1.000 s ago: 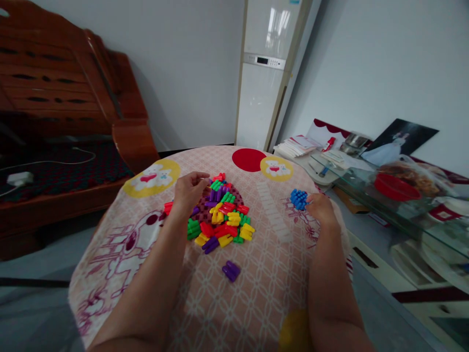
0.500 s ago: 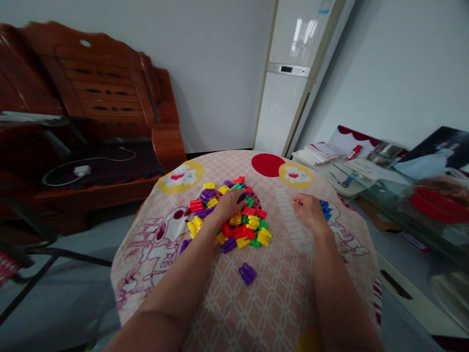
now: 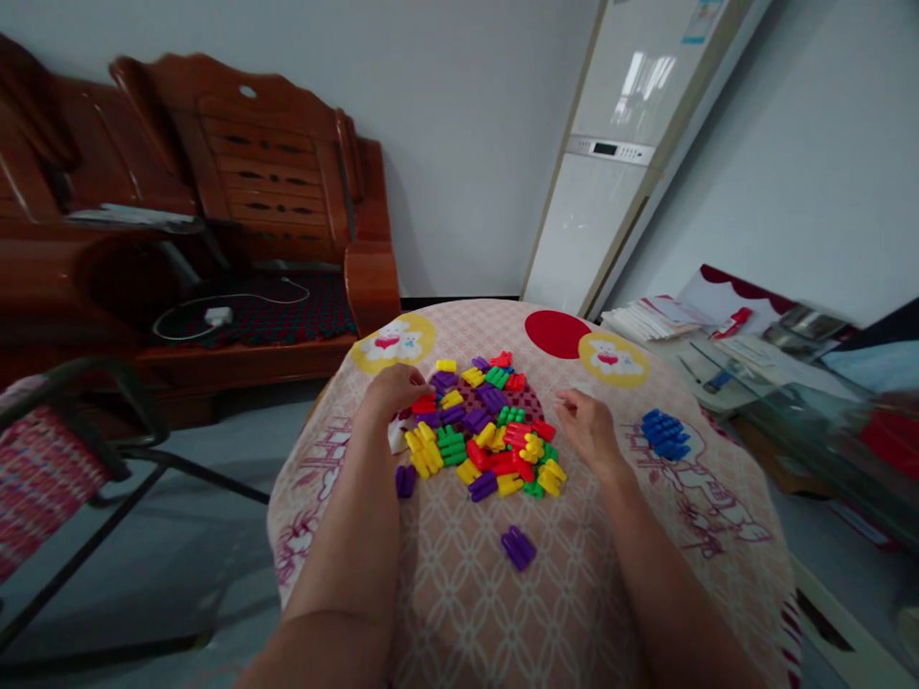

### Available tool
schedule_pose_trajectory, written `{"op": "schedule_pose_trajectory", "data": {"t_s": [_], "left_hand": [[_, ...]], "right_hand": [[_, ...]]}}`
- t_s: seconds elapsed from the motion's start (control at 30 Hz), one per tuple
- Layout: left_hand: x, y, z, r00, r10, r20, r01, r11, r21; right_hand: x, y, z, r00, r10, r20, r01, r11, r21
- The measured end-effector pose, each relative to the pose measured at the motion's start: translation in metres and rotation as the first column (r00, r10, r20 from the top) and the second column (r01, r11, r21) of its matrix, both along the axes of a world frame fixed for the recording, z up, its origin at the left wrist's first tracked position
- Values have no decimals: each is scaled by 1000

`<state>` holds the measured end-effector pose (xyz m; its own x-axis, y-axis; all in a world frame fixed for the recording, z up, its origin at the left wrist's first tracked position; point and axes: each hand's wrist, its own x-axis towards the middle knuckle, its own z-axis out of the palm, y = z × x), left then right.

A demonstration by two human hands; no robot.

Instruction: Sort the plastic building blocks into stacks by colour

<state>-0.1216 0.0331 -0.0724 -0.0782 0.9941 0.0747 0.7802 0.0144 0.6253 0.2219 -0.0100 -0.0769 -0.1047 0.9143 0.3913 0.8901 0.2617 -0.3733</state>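
Note:
A pile of plastic building blocks in red, yellow, green and purple lies mid-table. My left hand is at its left edge, fingers curved just above a red block; I cannot tell whether they touch it. At the pile's right side, my right hand hovers with loosely bent, parted fingers and nothing visible in them. Further right, a joined cluster of blue blocks sits by itself. One purple block lies apart, nearer to me.
The round table wears a patterned pink cloth. Behind it are a wooden bench and a tall white air conditioner. A glass-topped stand with papers and bowls is at the right. A woven chair stands at the left.
My left hand has moved from over the middle of the pile to its left edge, uncovering blocks there. My right hand has come closer to the pile, away from the blue cluster. The view has shifted.

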Motion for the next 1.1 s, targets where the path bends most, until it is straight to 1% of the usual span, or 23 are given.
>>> {"op": "schedule_pose_trajectory", "data": {"t_s": [0.07, 0.1, 0.2, 0.27, 0.37, 0.43, 0.5, 0.6, 0.67, 0.73, 0.8, 0.87, 0.9, 0.97, 1.03, 1.1], "left_hand": [[-1, -1, -3, 998, -53, 15, 54, 993, -102], [0, -1, -3, 997, -64, 31, 67, 991, -116], [4, 0, -3, 991, -110, 81, 116, 990, -86], [7, 2, -5, 986, -142, 83, 148, 987, -64], [15, 4, -8, 990, -142, -7, 141, 988, -58], [21, 5, -9, 987, -131, -91, 126, 990, -57], [26, 5, -8, 981, -134, -142, 126, 990, -61], [31, 3, -6, 978, -167, -128, 158, 984, -76], [35, 2, -4, 973, -215, -81, 208, 974, -85], [40, 3, -2, 959, -283, -24, 279, 956, -93], [47, 3, -1, 937, -350, 11, 349, 934, -80], [55, 3, 1, 916, -401, 21, 401, 914, -57], [59, 3, 3, 909, -417, 25, 418, 908, -41], [66, 1, 8, 900, -432, 50, 433, 901, -5], [73, 1, 12, 904, -420, 79, 418, 907, 46], [80, 0, 16, 910, -401, 99, 392, 914, 105]], "right_hand": [[-15, 15, -1, 999, 41, 2, -41, 999, 12], [-22, 24, -1, 998, 59, 0, -59, 998, 13], [-40, 59, 0, 997, 74, -10, -74, 997, -36], [-52, 81, 0, 998, 54, -6, -55, 995, -79], [-70, 105, -3, 999, 40, 16, -37, 991, -132], [-81, 112, -6, 997, 63, 38, -56, 985, -164], [-88, 115, -10, 995, 95, 23, -89, 979, -185], [-93, 112, -13, 983, 149, -111, -170, 962, -215], [-92, 107, -13, 952, 191, -238, -251, 934, -255], [-88, 98, -10, 901, 242, -359, -354, 889, -290], [-80, 86, -7, 839, 287, -462, -451, 842, -296], [-67, 72, -3, 787, 298, -540, -499, 822, -273], [-58, 64, -1, 768, 288, -572, -500, 827, -256], [-37, 48, 2, 743, 237, -626, -459, 861, -219], [-13, 30, 3, 719, 166, -674, -385, 904, -188], [12, 13, 2, 700, 89, -708, -284, 945, -163]]}}
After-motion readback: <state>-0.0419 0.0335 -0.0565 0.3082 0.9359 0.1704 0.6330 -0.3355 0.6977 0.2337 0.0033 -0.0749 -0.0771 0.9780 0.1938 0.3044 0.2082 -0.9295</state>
